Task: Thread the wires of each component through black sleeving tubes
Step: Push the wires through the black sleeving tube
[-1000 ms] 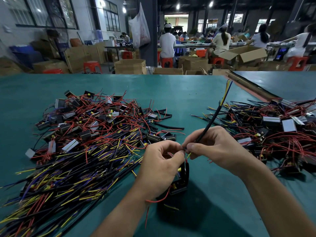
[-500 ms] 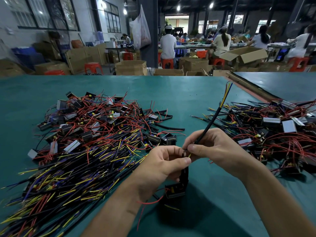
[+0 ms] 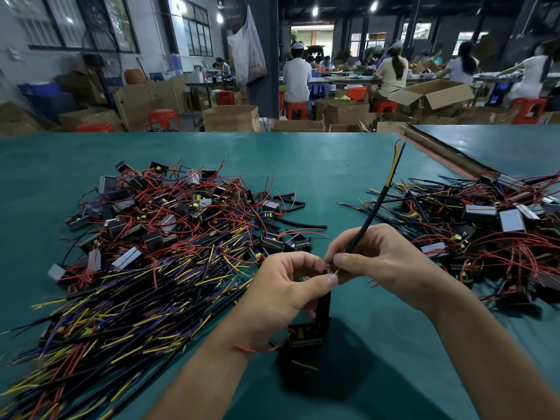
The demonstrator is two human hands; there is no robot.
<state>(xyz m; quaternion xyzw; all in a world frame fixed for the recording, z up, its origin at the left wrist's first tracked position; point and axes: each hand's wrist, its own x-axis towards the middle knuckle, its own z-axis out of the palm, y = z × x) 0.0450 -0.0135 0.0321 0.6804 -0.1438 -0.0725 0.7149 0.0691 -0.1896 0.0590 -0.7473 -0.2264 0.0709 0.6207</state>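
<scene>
Your right hand point(image 3: 381, 262) pinches the thin black sleeving tube point(image 3: 368, 221) close to its near end. Your left hand point(image 3: 285, 286) pinches thumb to finger right at the tube's mouth, and the small black boxy component point(image 3: 306, 333) hangs below it, near centre over the green table mat point(image 3: 303, 165). The yellow and blue wires point(image 3: 395, 165) already poke out of the far end. If you push too hard they may buckle at the mouth. If you loosen your right pinch, the tube could slide back off.
</scene>
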